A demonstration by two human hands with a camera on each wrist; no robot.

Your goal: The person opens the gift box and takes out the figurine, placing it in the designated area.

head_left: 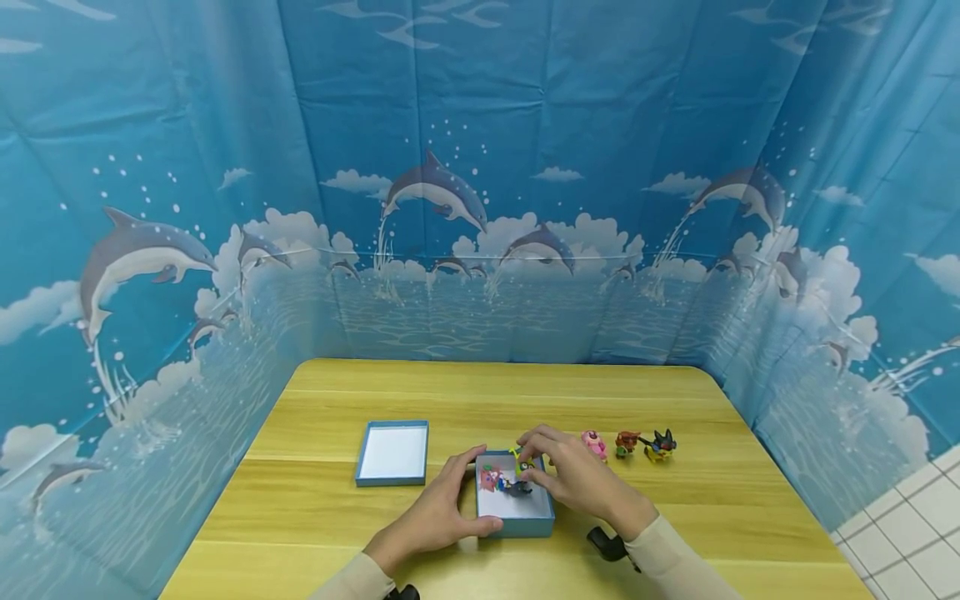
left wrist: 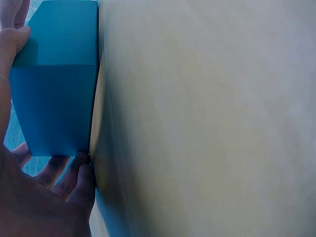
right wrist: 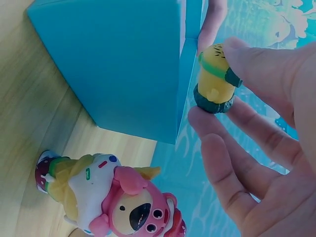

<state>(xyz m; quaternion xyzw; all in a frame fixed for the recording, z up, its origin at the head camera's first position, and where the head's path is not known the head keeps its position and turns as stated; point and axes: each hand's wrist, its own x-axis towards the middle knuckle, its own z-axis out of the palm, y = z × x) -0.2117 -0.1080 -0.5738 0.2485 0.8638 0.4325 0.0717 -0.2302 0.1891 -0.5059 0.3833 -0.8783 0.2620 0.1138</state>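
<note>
A blue box (head_left: 525, 527) with a white inside stands open on the table, small pink and dark figures (head_left: 516, 488) lying in it. My left hand (head_left: 438, 512) grips its left side, thumb at the near corner and fingers toward the far one; the left wrist view shows this hand (left wrist: 47, 202) against the blue box (left wrist: 54, 108). Over the box's right part, my right hand (head_left: 581, 475) pinches a small yellow figure (right wrist: 216, 74) with green bands. In the right wrist view the thumb and fingertips of that hand (right wrist: 266, 143) hold it beside the box wall (right wrist: 118, 64).
A blue-edged white lid (head_left: 393, 452) lies left of the box. Right of the box stand a pink bear figure (head_left: 594, 445), a reddish-brown figure (head_left: 626, 443) and a black-eared yellow figure (head_left: 660, 447). A dolphin-print curtain (head_left: 480, 317) hangs behind the table.
</note>
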